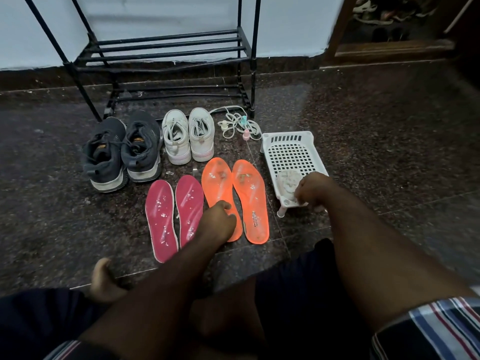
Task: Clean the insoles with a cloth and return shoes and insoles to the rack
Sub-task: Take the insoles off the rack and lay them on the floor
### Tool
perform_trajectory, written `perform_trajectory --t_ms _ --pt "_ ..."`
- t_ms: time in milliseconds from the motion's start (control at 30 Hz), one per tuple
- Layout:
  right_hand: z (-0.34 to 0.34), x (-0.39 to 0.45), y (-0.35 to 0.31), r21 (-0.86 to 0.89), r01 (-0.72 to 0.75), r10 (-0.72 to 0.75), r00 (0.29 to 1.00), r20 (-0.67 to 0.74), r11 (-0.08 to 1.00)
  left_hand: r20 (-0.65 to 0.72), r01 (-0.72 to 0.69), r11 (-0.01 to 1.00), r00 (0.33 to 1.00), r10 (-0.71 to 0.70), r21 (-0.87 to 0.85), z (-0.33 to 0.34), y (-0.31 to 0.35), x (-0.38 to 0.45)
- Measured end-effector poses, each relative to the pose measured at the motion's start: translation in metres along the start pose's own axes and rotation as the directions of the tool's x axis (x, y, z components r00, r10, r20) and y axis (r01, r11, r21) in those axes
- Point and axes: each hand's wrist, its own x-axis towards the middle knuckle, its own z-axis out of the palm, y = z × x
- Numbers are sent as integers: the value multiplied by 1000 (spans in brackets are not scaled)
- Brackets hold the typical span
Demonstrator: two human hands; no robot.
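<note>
We sit on the floor with four insoles laid out just in front of the shoes. Our left hand (218, 222) rests on the left orange insole (220, 188), fingers curled at its edge; our right hand (310, 189) pinches the cloth (287, 183) in the white basket (291, 152), just right of the orange pair. The insoles look thin, light and floppy, so gripping one mid-length should stop it sagging. The soft cloth bunches easily.

A dark speckled stone floor (363, 131) is seen, crossed by thin pale joints. A pale wall (285, 24) with a dark skirting band (31, 76) is met at the far side. A wooden frame (340, 29) is set at far right.
</note>
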Motion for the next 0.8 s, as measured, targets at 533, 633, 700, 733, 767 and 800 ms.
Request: perform_trajectory --t_ms 533,633,700,733,767,800 --pt "5 42 -3 382 139 -2 941 -338 913 15 -31 997 999 32 -70 -11 -3 9" --pt "-11 44 -2 691 156 98 945 -313 705 8 -33 996 999 33 -88 -15 -2 11" --pt "-19 36 -3 869 164 114 963 -243 467 9 -41 991 999 43 -130 -18 5 10" --pt "-23 29 -5 910 167 96 971 -218 380 14 -49 985 999 52 -164 -19 10 9" --pt "-25 22 -9 929 174 68 976 -207 327 23 -57 978 998 63 -202 -20 15 9" --pt "-28 12 -13 937 182 35 979 -201 298 34 -64 968 997 75 -243 -21 20 9"
